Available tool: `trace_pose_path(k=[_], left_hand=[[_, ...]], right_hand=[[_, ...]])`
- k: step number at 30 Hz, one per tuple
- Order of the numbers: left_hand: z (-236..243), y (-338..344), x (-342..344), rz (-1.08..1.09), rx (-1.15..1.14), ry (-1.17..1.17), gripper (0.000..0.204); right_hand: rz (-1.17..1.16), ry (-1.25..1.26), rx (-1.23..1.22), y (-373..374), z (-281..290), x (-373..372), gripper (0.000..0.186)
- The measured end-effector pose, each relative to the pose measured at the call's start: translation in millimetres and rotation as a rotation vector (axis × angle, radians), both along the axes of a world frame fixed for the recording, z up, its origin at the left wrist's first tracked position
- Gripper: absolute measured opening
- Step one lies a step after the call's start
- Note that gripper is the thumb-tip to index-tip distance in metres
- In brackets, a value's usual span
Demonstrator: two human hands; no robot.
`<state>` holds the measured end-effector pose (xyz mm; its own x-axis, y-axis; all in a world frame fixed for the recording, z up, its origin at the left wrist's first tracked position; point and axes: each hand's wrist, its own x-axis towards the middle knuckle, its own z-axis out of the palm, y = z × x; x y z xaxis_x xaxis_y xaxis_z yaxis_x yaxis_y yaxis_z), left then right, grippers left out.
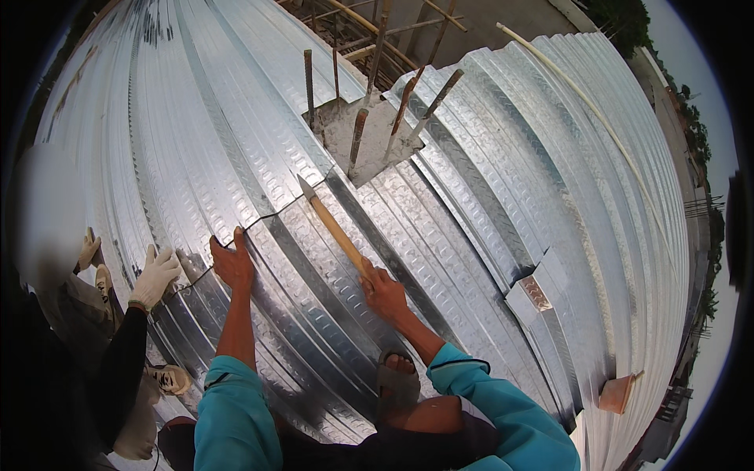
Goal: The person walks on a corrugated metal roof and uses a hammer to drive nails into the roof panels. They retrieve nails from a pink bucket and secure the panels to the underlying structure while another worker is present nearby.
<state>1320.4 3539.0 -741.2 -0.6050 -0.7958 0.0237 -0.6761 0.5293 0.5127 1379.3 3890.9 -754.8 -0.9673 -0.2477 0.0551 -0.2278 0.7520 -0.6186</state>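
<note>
Several rusty rebars [357,140] jut from concrete [336,135] near wooden-handled tool [334,227].

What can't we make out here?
Head view: butt of the wooden handle, covered by the right hand.
Head view: palm of the left hand, hidden by its back.
Head view: co-worker's head, blurred.
Head view: far end of the metal sheeting, cut off by the upper edge.

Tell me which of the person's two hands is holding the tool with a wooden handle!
The right hand: its fingers wrap around the wooden-handled tool. The left hand shows no tool; it is at the metal sheeting.
</note>
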Motion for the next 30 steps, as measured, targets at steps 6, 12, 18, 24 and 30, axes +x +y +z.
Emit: trace_pose_path(k=[6,12,18,24,30], left_hand=[[1,-15,-22,-0.033,-0.006,0.079,0.084],[-26,-21,-32,-0.066,0.042,0.118,0.081],[-38,-50,-27,-0.07,0.146,0.215,0.086],[-20,-44,-49,-0.04,0.014,0.206,0.073],[11,-36,-48,0.009,0.128,0.009,0.072]], right_hand=[[-0.004,0.006,0.019,0,3,4,0.061],[-0.004,-0.068,0.046,16,4,2,0.061],[0.029,-0.011,0.064,5,11,-8,0.061],[-0.013,-0.018,0.022,-7,9,-1,0.055],[0.028,-0.005,0.069,-2,13,-3,0.056]])
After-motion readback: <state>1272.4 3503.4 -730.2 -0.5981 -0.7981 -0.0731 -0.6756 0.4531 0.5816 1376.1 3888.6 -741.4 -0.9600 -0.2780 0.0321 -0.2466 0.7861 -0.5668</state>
